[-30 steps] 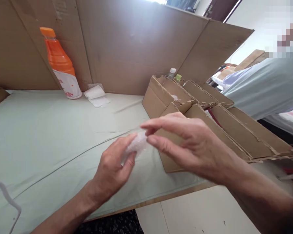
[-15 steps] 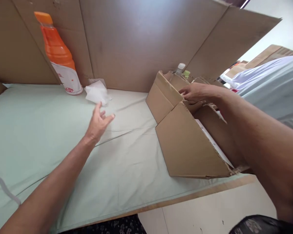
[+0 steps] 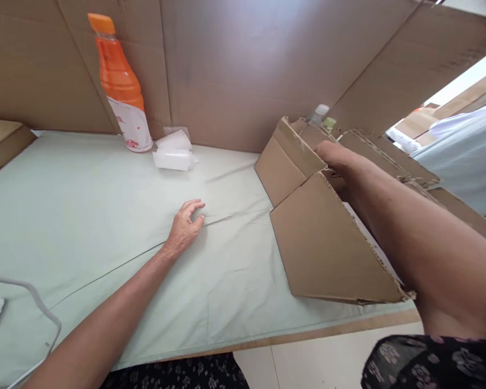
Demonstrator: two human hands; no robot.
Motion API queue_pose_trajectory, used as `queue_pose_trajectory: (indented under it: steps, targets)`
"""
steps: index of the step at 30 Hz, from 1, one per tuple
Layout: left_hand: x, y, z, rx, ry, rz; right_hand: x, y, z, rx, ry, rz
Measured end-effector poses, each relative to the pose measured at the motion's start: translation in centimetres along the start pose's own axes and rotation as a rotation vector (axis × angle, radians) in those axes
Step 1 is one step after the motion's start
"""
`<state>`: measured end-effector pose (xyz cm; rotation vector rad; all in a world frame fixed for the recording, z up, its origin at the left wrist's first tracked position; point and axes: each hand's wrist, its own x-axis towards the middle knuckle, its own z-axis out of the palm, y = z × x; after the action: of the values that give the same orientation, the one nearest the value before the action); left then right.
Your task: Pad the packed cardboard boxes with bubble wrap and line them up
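L hand (image 3: 186, 226): thumb/fingers apart, over pale-green cloth (image 3: 227, 270), open room to brown cardboard box (image 3: 281, 162); R hand (image 3: 328, 152) past rim, can't tell grip.

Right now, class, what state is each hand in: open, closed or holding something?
Left hand: open, loosely curved, holding nothing, over the pale green cloth.
Right hand: inside a cardboard box, its grip hidden; cannot be told.

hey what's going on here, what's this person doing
A person has the right hand inside an open cardboard box; its fingers are hidden, so I can't tell whether it holds anything. The left hand is open, with nothing visible in it, at the pale green cloth. White packets lie beside an orange bottle, near the cardboard panel.
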<state>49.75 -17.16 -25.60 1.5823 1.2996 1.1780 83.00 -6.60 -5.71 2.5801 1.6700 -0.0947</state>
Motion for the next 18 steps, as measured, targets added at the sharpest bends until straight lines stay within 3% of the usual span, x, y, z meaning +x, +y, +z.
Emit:
queue_pose_trajectory:
  steps: [3, 6, 8, 10, 14, 16, 18]
  targets:
    - [-0.2, -0.3, 0.2, 0.002, 0.027, 0.014, -2.0, 0.4, -2.2, 0.076, 0.151, 0.015]
    - [-0.2, -0.4, 0.3, -0.003, 0.038, 0.020, -4.2, 0.0, -5.9, 0.348, 0.493, -0.055]
    - [-0.3, -0.4, 0.2, -0.004, 0.037, 0.025, -5.7, -2.0, -8.0, 0.577, 0.683, -0.187]
    - [-0.5, -0.3, 0.1, -0.002, 0.034, 0.033, -6.9, -5.3, -8.9, 0.653, 0.664, -0.288]
    - [-0.6, -0.3, -0.2, 0.006, 0.017, 0.044, -8.0, -11.4, -8.0, 0.681, 0.271, -0.518]
    - [-0.7, -0.4, -0.3, 0.009, 0.013, 0.045, -8.4, -11.4, -7.5, 0.703, 0.210, -0.555]
    - [-0.8, -0.5, -0.4, 0.012, 0.014, 0.045, -8.8, -8.7, -7.4, 0.714, 0.243, -0.509]
